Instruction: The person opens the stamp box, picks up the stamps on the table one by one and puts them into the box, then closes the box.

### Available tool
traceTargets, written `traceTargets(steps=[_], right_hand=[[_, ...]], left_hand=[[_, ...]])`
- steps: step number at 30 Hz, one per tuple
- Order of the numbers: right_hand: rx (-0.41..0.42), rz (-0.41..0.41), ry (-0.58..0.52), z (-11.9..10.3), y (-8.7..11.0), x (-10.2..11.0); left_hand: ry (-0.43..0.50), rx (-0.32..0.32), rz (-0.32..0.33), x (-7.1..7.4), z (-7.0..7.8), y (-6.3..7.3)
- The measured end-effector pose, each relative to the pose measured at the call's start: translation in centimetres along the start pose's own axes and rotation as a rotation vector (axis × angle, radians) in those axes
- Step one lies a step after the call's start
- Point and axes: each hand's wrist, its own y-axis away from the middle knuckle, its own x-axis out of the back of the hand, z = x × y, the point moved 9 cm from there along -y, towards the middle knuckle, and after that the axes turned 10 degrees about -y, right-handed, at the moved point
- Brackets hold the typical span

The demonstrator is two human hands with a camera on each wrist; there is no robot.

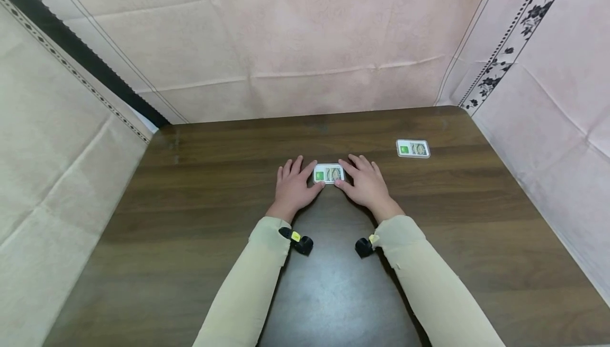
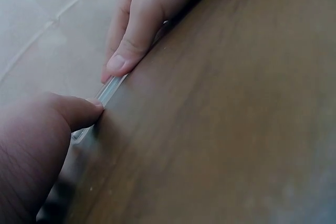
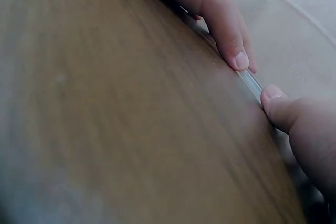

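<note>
A small flat clear-edged case (image 1: 329,173) with a green square and printed figures on its face lies on the table between both hands. My left hand (image 1: 294,190) holds its left end, thumb at the near edge and index finger by the far corner. At the right end my right hand (image 1: 367,185) grips it in the same way, its other fingers spread on the table. Seen edge-on in the left wrist view, the case (image 2: 113,92) is thin and transparent at its side, with both thumbs against it. The right wrist view shows the same edge of the case (image 3: 251,83).
A second, similar case (image 1: 413,149) lies face up toward the back right of the brown wooden table (image 1: 214,198). Pale cloth (image 1: 286,45) hangs behind and on both sides of the table. A black camera mount sits at each wrist.
</note>
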Motion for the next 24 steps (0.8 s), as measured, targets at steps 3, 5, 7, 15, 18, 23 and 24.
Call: traceTargets(steps=[3, 5, 7, 15, 18, 23, 24], right_hand=[[-0.015, -0.012, 0.008, 0.1, -0.3, -0.2], [-0.014, -0.016, 0.005, 0.1, -0.4, -0.1], [0.001, -0.004, -0.012, 0.1, -0.5, 0.1], [0.008, 0.269, -0.049, 4.8, -0.4, 5.6], [-0.096, 0.305, -0.034, 8.4, 0.1, 7.6], [-0.230, 0.233, -0.008, 11.9, 0.9, 8.4], [-0.240, 0.215, -0.005, 12.1, 0.9, 8.3]], left_hand=[[0.002, 0.009, -0.005, -0.1, 0.0, -0.2], [-0.005, 0.006, -0.011, -0.2, 0.0, -0.2], [-0.011, 0.002, -0.013, -0.2, 0.1, -0.2], [0.056, -0.059, 0.012, 0.3, 0.7, 0.2], [0.079, -0.092, 0.017, 0.5, 1.1, 0.3], [0.033, -0.099, 0.002, 0.2, 1.1, 0.3], [0.022, -0.096, -0.001, 0.2, 1.0, 0.3]])
